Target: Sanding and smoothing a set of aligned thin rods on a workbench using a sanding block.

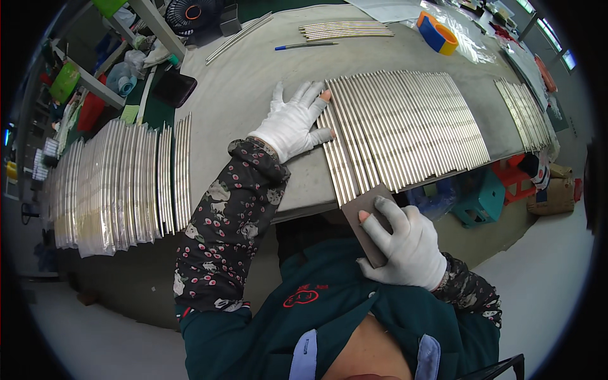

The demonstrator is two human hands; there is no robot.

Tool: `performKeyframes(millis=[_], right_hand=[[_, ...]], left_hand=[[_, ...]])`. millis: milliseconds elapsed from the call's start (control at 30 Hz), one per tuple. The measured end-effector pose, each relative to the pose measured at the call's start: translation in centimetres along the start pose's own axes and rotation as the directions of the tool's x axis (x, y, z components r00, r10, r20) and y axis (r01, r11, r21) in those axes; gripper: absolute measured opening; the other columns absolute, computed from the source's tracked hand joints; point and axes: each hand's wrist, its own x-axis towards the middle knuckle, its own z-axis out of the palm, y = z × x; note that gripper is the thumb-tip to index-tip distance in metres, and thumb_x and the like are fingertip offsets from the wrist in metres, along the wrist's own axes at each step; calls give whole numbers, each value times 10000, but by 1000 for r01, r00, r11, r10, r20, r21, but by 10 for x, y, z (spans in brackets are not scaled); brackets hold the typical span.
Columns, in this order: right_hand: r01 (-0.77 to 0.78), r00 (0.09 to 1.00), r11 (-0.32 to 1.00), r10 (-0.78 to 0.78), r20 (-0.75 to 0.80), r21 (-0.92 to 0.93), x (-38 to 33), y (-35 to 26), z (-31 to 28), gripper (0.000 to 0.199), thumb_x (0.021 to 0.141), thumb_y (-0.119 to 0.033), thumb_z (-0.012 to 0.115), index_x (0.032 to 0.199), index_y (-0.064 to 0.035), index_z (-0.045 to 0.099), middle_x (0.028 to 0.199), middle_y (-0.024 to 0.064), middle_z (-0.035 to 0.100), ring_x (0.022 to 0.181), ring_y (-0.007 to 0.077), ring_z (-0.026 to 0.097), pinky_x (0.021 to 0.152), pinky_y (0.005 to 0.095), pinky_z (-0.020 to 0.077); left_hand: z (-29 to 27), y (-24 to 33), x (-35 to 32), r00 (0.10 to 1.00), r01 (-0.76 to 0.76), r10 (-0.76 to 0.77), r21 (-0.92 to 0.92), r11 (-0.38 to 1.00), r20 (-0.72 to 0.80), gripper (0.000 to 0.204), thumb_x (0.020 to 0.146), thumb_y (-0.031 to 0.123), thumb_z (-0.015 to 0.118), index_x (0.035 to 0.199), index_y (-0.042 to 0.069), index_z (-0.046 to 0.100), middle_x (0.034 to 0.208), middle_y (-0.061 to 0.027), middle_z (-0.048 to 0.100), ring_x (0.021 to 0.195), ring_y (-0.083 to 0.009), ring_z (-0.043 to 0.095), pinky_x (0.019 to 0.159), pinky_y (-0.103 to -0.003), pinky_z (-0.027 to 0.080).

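Observation:
A wide row of slim, shiny metal rods (405, 120) lies side by side on the grey-covered table. My left hand (291, 123), in a white glove with bare fingertips showing, is spread at the row's left edge; its index finger and thumb touch the outermost rods. A few rods (339, 166) on that side stand slightly apart from the rest. My right hand (405, 240), also gloved, grips a flat brown-grey rectangular plate (365, 231). The plate's far edge meets the near ends of the leftmost rods, at the table's front edge.
Plastic-wrapped rods (107, 183) are stacked at left, and another bundle (524, 114) lies at right. Toward the back are loose rods (345, 30), a blue pen (305, 45), a tape roll (437, 33) and a fan (192, 14). A teal stool (481, 196) stands below the table.

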Motion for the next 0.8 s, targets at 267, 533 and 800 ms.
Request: performKeyframes(millis=[267,533,800], right_hand=[[109,994,993,-108,25,-35,19,-1,1,674,600,-376,759,1176,-73,584,1130,145,540,699,218,518,520,304,455],[66,990,997,-69,125,27,24,-1,-4,649,562,-322,778,1127,-60,598,1118,150,519,787,274,540,618,346,491],[57,998,998,-58,31,34,28,0,6,675,530,-304,787,1137,-73,603,1141,137,517,791,260,534,651,350,485]], left_hand=[[-1,-3,-7,1000,-21,21,-54,998,-7,864,865,711,323,1492,130,193,1520,-188,201,1421,-340,159,1109,-608,30],[-3,0,-3,1000,-3,4,-29,1000,27,859,867,695,354,1487,118,205,1519,-197,196,1420,-342,160,1115,-596,54],[-8,0,-3,998,3,-4,5,1000,66,842,870,677,380,1495,148,183,1529,-177,189,1423,-333,158,1118,-590,64]])
